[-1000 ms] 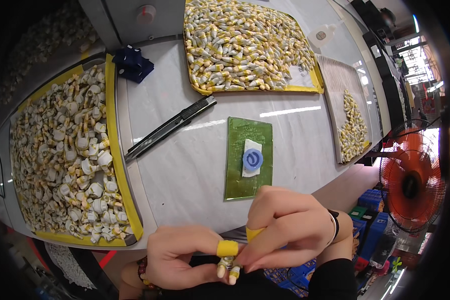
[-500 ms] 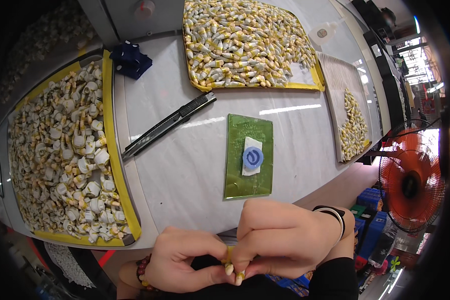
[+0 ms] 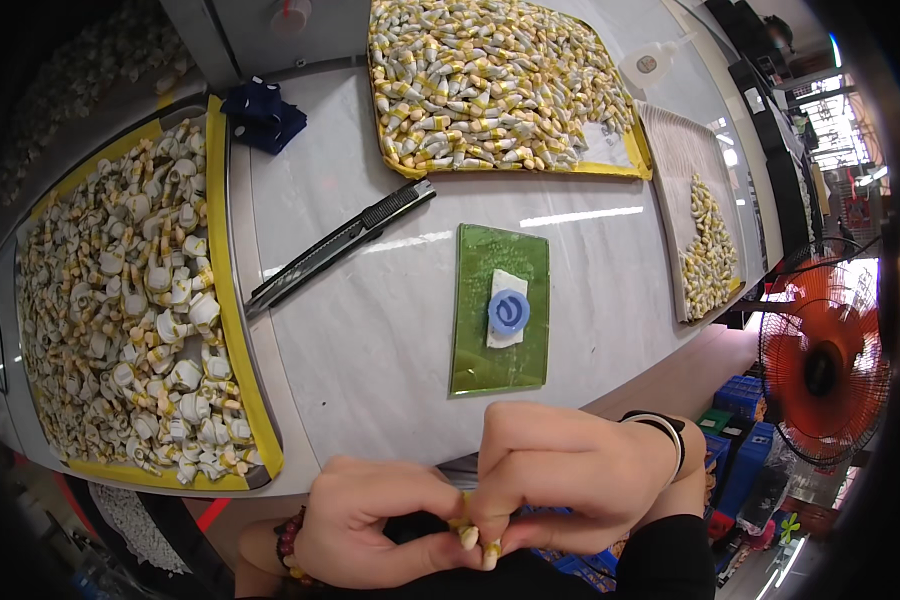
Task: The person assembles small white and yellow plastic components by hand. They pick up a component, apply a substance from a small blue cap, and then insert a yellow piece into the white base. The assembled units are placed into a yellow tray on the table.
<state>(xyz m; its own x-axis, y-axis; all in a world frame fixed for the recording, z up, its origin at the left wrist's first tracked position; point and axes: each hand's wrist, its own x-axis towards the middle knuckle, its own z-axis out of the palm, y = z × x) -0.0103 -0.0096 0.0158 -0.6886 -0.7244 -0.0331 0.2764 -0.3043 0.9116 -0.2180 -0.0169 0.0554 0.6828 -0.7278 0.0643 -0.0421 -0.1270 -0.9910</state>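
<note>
Close to my body, just off the table's near edge, both hands meet fingertip to fingertip. My left hand [image 3: 370, 515] is closed, pinching a small cream-tipped piece [image 3: 468, 538] with yellow on it between thumb and forefinger. Right beside it, my right hand [image 3: 560, 475] grips a similar small yellow-and-cream piece [image 3: 491, 552]. Fingers cover most of both, so whether the two pieces are joined cannot be made out. Beyond the hands lies a green rectangular plate [image 3: 475, 370] bearing a white pad [image 3: 503, 340] and a small round blue cup [image 3: 510, 312].
A tray [image 3: 215, 200] of white-and-yellow pieces stands at left, another tray [image 3: 625, 172] of slim ones at the back. A striped tray [image 3: 670, 150] holds fewer. A black utility knife [image 3: 340, 245], dark blue cloth [image 3: 262, 115], white bottle [image 3: 650, 64] and orange fan [image 3: 820, 330] are around.
Both hands have shifted very slightly to the right, the pinched pieces with them. Their grip looks the same. The things on the table stay where they were.
</note>
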